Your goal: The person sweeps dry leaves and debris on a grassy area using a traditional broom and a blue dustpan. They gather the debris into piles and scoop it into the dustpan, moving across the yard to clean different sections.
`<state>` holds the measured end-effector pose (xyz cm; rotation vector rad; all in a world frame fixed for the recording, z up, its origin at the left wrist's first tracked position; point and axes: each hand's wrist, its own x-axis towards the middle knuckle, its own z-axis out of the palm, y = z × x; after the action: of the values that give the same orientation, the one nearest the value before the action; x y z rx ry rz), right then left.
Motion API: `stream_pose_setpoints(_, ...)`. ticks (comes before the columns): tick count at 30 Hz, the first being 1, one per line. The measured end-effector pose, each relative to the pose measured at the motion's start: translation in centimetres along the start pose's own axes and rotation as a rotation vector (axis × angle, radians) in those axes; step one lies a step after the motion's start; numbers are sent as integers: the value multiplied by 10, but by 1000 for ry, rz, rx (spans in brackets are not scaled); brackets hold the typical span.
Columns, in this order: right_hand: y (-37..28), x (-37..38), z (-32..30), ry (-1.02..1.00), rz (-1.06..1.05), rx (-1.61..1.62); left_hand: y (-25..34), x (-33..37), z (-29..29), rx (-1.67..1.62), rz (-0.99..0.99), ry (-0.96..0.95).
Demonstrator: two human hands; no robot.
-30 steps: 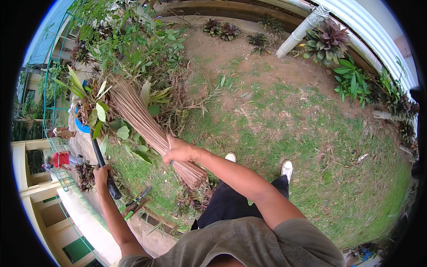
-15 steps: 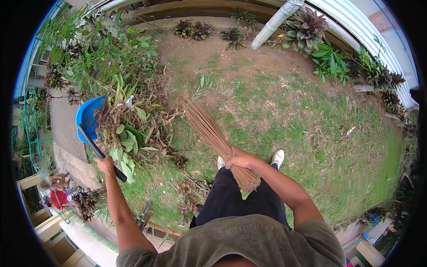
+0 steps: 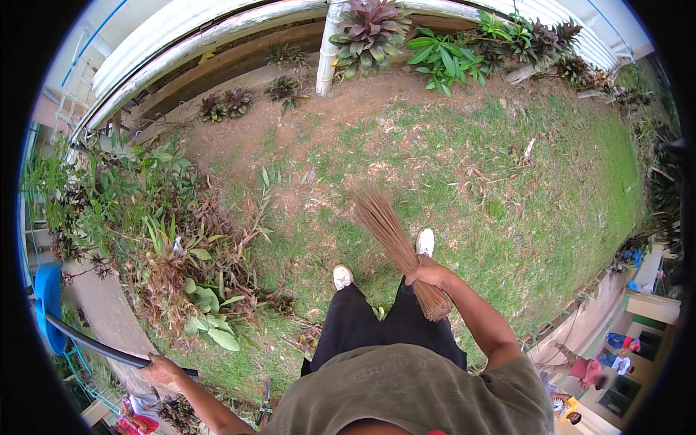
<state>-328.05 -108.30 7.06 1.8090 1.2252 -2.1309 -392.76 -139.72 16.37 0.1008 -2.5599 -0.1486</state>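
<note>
My left hand [image 3: 161, 370] is closed round the black handle of a blue dustpan [image 3: 49, 307], held out at the far left beyond the pile. A bundle of thin brown sticks, a stick broom [image 3: 391, 235], is gripped near its thick end by my right hand [image 3: 429, 275]. Its bristle tips point ahead and to the left, over the grass in front of my shoes. Between the two tools, on the left, lies a heap of dry leaves and cut plants [image 3: 192, 279], with large green leaves on its near side.
Leafy green plants [image 3: 109, 196] stand behind the heap. A white post [image 3: 328, 51] rises at the far edge beside a purple-leaved plant [image 3: 368, 36]. A concrete path [image 3: 112, 301] runs along the left. Several people [image 3: 591, 370] are at the lower right, others at the lower left.
The dustpan has swung left, away from the heap, and shows no leaves now. The broom has shifted right with my right hand. My view has turned to the right and my feet have stepped.
</note>
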Motion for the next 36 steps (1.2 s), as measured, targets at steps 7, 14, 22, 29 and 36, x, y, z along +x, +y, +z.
stream_pose_setpoints(7,79,-27,-73,113,-79,168,129,-104,-32,-520,-16,-79)
stream_pose_setpoints(14,137,-89,-196,122,-177,177,226,-299,-173,-1119,-276,-771)
stream_pose_setpoints(22,159,-186,-335,352,-273,116,307,-521,-245,-892,-401,-1719)
stream_pose_setpoints(29,158,-166,-401,549,-95,-202,408,-696,-344,-442,-104,-2310)
stream_pose_setpoints(36,187,-168,-501,514,-62,89,511,-794,-374,-397,-31,-2361)
